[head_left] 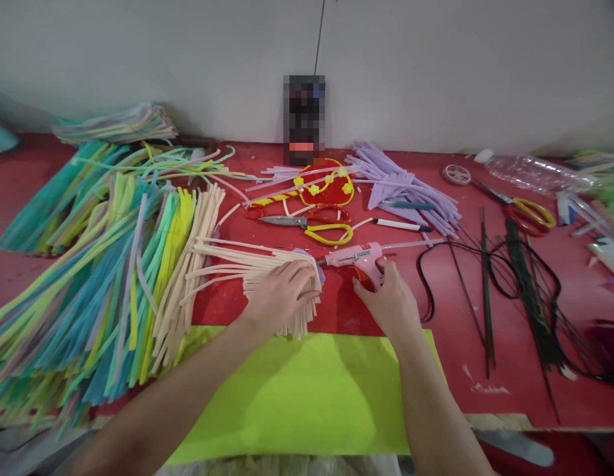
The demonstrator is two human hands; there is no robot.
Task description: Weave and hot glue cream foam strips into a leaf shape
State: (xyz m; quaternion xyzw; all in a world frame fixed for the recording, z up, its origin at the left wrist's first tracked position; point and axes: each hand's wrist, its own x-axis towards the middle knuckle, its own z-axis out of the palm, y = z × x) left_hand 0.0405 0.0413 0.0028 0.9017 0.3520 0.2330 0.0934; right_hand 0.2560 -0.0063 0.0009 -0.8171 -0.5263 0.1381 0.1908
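Note:
My left hand point(281, 291) lies over a mat of cream pipe cleaners point(260, 261), woven crosswise at its right end, with its fingers curled over the right edge. Some lilac shows beneath that edge. To the right is a pink hot glue gun point(353, 256), nozzle pointing left close to the mat, a clear glue stick point(420, 242) running out of its back. My right hand point(388, 294) is at the gun's handle, thumb and forefinger apart on either side of it; the other fingers are partly hidden.
Bundles of coloured pipe cleaners point(103, 284) cover the left. Behind lie red-and-yellow scissors point(307, 223), a red flowered piece point(326, 185), a pen point(400, 225) and lilac pipe cleaners point(406, 182). Dark stems point(529, 291) and a black cable point(425, 284) lie right. A yellow-green sheet point(307, 396) is in front.

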